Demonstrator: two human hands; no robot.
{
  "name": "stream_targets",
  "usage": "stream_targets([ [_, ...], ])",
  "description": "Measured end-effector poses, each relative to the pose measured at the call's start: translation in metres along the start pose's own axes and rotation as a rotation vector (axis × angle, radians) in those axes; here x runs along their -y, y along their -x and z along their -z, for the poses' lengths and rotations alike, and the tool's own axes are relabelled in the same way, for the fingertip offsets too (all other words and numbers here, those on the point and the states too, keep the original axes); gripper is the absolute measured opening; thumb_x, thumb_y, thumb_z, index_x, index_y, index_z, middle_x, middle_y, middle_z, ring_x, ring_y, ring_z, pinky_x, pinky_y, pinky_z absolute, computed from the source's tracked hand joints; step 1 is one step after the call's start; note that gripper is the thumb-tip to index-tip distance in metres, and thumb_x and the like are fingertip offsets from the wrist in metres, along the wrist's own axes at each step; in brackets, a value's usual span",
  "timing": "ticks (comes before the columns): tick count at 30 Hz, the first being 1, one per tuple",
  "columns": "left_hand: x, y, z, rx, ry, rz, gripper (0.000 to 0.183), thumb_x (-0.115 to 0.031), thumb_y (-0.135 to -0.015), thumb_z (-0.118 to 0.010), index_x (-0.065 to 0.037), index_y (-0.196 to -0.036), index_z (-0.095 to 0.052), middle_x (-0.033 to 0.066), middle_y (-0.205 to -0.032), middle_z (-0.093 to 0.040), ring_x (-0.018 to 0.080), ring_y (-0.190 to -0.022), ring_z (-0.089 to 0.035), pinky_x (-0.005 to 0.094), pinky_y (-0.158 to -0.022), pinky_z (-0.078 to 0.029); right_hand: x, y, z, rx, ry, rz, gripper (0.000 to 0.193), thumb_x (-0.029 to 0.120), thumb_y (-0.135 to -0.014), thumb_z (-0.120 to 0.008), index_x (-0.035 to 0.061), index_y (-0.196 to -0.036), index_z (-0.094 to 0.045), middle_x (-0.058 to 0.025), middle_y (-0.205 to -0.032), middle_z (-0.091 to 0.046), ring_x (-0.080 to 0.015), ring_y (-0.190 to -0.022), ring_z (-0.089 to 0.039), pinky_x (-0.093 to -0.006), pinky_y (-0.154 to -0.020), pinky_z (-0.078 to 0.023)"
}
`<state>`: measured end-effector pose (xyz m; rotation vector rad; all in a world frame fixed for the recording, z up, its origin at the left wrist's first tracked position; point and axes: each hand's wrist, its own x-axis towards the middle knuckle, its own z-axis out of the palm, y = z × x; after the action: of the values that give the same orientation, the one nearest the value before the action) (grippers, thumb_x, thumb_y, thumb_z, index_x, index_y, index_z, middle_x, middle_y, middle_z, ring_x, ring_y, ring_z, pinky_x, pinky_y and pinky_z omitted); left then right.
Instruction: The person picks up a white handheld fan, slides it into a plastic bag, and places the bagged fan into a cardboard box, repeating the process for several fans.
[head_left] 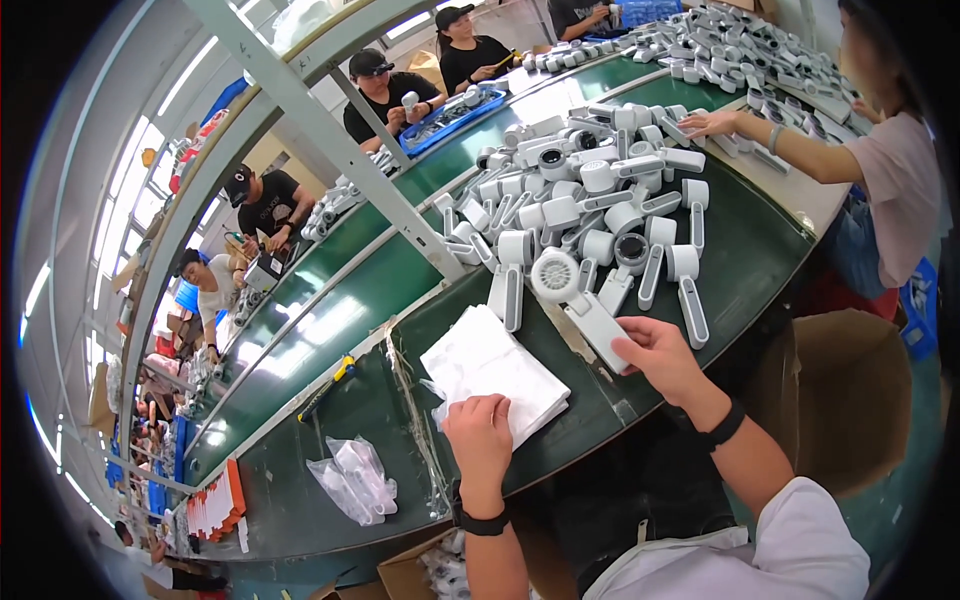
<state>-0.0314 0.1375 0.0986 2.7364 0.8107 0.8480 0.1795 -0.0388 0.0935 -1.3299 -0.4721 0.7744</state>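
My right hand (pixel 662 358) is closed around the handle of a white handheld fan (pixel 556 275), its round slotted head pointing away from me. To its left lies a stack of thin white plastic bags (pixel 488 362) on the dark green bench. My left hand (pixel 480 436) rests at the near left edge of this stack, fingers curled and pinching a bag there; the fingertips are partly hidden. Beyond the fan, a large heap of similar white and grey fans (pixel 600 190) covers the bench. A black band circles each of my wrists.
Bagged items in clear plastic (pixel 355 482) lie left of my left hand. A yellow-and-black cutter (pixel 328 385) is farther back. Orange-edged flat boxes (pixel 217 508) stand far left. A cardboard box (pixel 845 395) sits at right. A co-worker's hand (pixel 708 123) reaches the heap; others work across the green conveyor (pixel 340 290).
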Motion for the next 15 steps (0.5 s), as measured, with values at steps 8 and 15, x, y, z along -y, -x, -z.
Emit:
stream_targets([
  [8, -0.024, -0.006, -0.003, -0.090, 0.192, 0.008, 0.009, -0.009, -0.086, -0.064, 0.000, -0.087, -0.067, 0.0160, -0.081, -0.066, 0.0357, -0.081, -0.059, 0.0439, -0.072, -0.045, -0.010, 0.042, -0.009, 0.369, -0.560, -0.141, 0.073, -0.006, -0.067, -0.064, 0.0073, -0.135, -0.040, -0.0129, -0.101, -0.062, -0.0298, -0.086, -0.068, -0.0422, -0.080, -0.055],
  [15, -0.048, 0.008, -0.010, -0.208, 0.400, 0.151, 0.012, -0.011, -0.090, -0.066, 0.001, -0.091, -0.065, 0.0147, -0.079, -0.065, 0.0305, -0.071, -0.062, 0.0361, -0.065, -0.048, -0.016, 0.044, -0.058, 0.077, -0.236, -0.008, 0.054, 0.009, -0.071, -0.085, 0.0037, -0.116, -0.055, -0.0038, -0.101, -0.063, -0.0109, -0.088, -0.061, -0.0287, -0.077, -0.052],
])
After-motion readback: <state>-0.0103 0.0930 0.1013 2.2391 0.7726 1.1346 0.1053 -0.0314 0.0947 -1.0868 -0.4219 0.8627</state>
